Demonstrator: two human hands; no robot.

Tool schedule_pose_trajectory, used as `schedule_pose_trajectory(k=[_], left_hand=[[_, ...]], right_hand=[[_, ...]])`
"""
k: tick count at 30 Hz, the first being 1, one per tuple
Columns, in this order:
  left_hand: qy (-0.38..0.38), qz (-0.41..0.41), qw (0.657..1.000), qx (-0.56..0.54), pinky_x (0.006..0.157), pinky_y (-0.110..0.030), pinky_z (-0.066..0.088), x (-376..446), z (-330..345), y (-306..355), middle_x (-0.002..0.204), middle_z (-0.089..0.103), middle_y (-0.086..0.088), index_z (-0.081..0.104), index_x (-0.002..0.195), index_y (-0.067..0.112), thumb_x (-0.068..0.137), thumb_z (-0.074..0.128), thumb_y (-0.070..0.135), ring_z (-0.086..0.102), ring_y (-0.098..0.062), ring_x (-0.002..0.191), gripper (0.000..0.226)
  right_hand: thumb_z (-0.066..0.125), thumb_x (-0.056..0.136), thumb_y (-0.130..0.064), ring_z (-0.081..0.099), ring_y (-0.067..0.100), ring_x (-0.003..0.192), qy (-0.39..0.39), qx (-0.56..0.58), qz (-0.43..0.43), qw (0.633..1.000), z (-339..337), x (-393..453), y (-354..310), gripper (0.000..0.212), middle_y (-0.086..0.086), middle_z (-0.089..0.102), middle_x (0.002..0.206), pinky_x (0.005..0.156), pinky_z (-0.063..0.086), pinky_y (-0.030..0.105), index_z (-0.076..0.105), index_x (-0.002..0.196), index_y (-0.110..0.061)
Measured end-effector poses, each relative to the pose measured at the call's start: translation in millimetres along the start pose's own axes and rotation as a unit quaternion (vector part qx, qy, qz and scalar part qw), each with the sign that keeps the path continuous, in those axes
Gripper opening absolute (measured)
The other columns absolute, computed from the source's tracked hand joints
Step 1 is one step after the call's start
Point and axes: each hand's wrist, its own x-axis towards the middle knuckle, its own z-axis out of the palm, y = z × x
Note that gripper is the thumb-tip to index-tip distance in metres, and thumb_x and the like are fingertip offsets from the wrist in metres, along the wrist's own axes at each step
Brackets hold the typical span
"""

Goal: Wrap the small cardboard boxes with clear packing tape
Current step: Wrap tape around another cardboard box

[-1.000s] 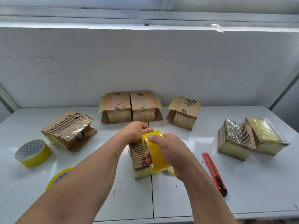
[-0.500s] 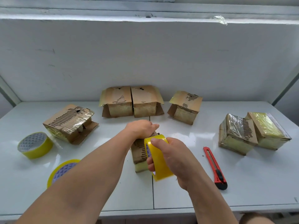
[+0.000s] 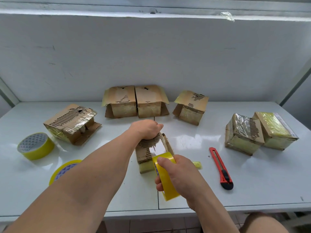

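A small cardboard box (image 3: 146, 153) lies in the middle of the white table (image 3: 252, 185). My left hand (image 3: 145, 129) grips its far end with curled fingers. My right hand (image 3: 176, 174) holds a roll of yellowish clear tape (image 3: 165, 175) in front of the box's near end. A shiny strip of tape (image 3: 157, 147) runs from the roll up over the top of the box.
Three boxes (image 3: 136, 100) stand at the back wall, one torn box (image 3: 70, 123) at the left, two taped boxes (image 3: 259, 133) at the right. A red utility knife (image 3: 220, 168) lies right of my hand. Two more tape rolls (image 3: 36, 146) sit at the left.
My right hand has drawn the roll toward me and down, stretching a strip of tape over the box top. My left hand stays on the box's far end. The camera has tipped.
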Motion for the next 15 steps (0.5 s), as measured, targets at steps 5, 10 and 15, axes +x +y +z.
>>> schedule_pose_trajectory(k=[5,10,15], left_hand=[[-0.003,0.001,1.000,0.004,0.105,-0.042,0.037,0,1,1,0.148,0.052,-0.005,0.054,0.140,0.021,0.107,0.020,0.052,0.046,-0.027,0.136,0.056],[0.014,0.001,1.000,0.006,0.105,-0.043,0.037,1,3,0,0.146,0.053,-0.005,0.055,0.139,0.021,0.105,0.019,0.057,0.047,-0.027,0.135,0.061],[0.264,0.061,0.954,0.129,0.080,-0.036,0.037,-11,18,-2,0.110,0.058,-0.004,0.055,0.109,0.017,0.101,0.026,0.065,0.051,-0.023,0.097,0.057]], right_hand=[[0.056,0.101,-0.036,0.069,0.018,0.061,-0.001,-0.001,0.008,1.000,3,-1,7,0.020,0.019,0.075,0.090,0.058,0.058,0.024,0.055,0.106,-0.017],[0.054,0.102,-0.037,0.070,0.016,0.064,-0.006,0.006,0.012,1.000,4,1,15,0.020,0.018,0.075,0.093,0.058,0.056,0.021,0.053,0.108,-0.018],[0.054,0.101,-0.034,0.069,0.018,0.065,-0.017,0.012,0.007,1.000,10,2,20,0.022,0.021,0.074,0.097,0.055,0.053,0.021,0.052,0.108,-0.013]])
